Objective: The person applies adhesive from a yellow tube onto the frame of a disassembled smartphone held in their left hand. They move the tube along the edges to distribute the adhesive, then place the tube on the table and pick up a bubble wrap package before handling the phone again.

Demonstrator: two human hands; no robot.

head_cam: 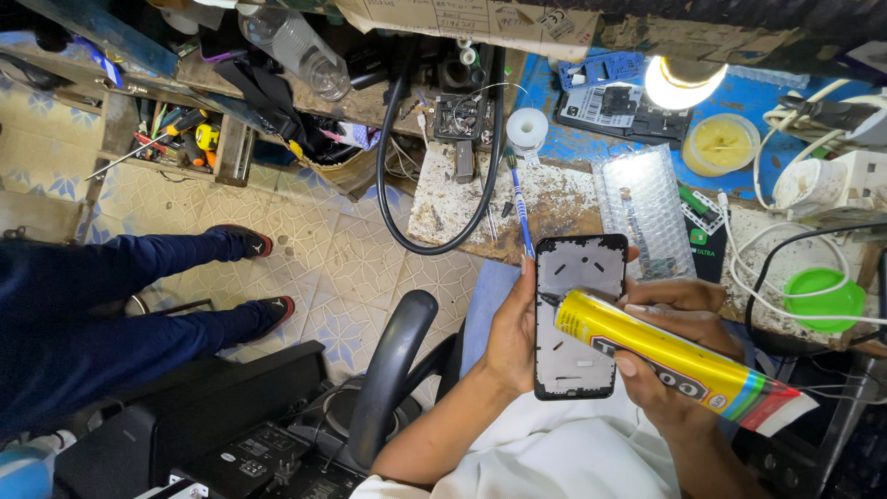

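Single view, head-mounted, looking steeply down from the wearer's head, close to the hands at lower centre-right. Frame top is the far side: cluttered blue-painted wooden workbench (564,199) with a lit bare bulb (682,81). Patterned tile floor (305,249) fills the left-centre, where another person's dark-trousered legs (111,305) enter from the left edge. Wearer's white garment (554,457) sits at bottom edge. Wide lens, edges bowed.

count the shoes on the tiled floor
2. Both are dark shoes with red trim on another person's feet at the left: one nearer the workbench, the other closer to the black chair arm. None seem hidden.
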